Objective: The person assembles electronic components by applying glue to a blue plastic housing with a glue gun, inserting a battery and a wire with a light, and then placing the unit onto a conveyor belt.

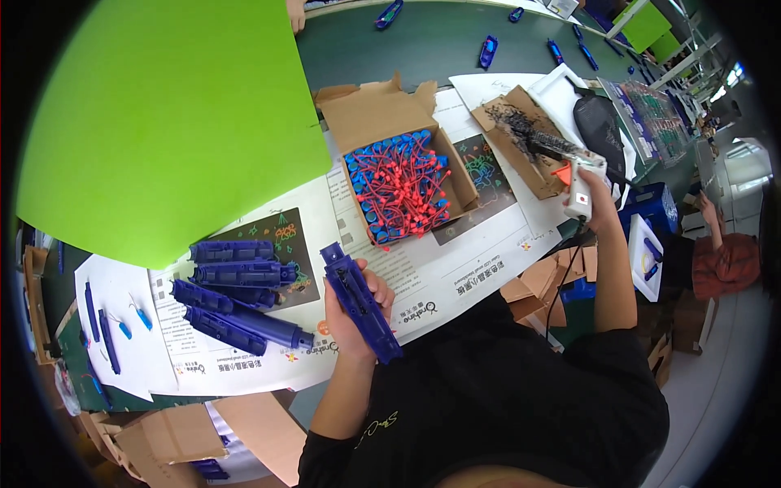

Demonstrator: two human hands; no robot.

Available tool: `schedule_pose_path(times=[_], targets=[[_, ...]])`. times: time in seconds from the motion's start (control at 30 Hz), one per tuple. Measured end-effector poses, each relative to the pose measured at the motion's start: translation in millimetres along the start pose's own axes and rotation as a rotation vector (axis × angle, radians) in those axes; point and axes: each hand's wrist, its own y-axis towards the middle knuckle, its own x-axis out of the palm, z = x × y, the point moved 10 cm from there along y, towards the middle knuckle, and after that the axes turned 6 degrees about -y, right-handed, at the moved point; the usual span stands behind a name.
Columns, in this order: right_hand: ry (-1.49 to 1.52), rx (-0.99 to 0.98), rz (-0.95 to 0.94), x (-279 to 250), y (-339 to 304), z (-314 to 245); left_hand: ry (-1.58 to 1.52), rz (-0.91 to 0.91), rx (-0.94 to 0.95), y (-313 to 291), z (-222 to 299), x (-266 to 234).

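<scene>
At the printed paper's (439, 276) near edge, in the head view, is a hollow, purple-blue plastic shell (354, 297); beyond it, an open cardboard box (462, 175) holds blue cylinders with red wires (403, 191). Across a gap leftward, matching shells (240, 321) lie heaped. The left hand's (345, 329) fingers curl around its shell; the right hand (600, 205) grips a white glue gun (581, 189).

Lime-green panel (171, 122) at upper left — a person (726, 264) in red, far right
</scene>
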Motion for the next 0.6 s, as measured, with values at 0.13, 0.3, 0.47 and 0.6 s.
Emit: schedule_pose_path(times=[0.13, 0.3, 0.47, 0.6], targets=[[-0.585, 0.035, 0.021, -24, 30, 11, 0.059, -0.005, -0.011, -1, 0, -5], [-1.246, 0.031, 0.152, -22, 2, -70, 0.083, 0.029, -0.037, 2, -5, -3], [-0.907, -1.011, -0.297, 191, -67, -141, 0.096, 0.052, -0.028, 5, -5, -10], [-1.556, -1.344, -0.329, 277, -71, -90, 0.122, 0.03, -0.007, -1, -3, 1]])
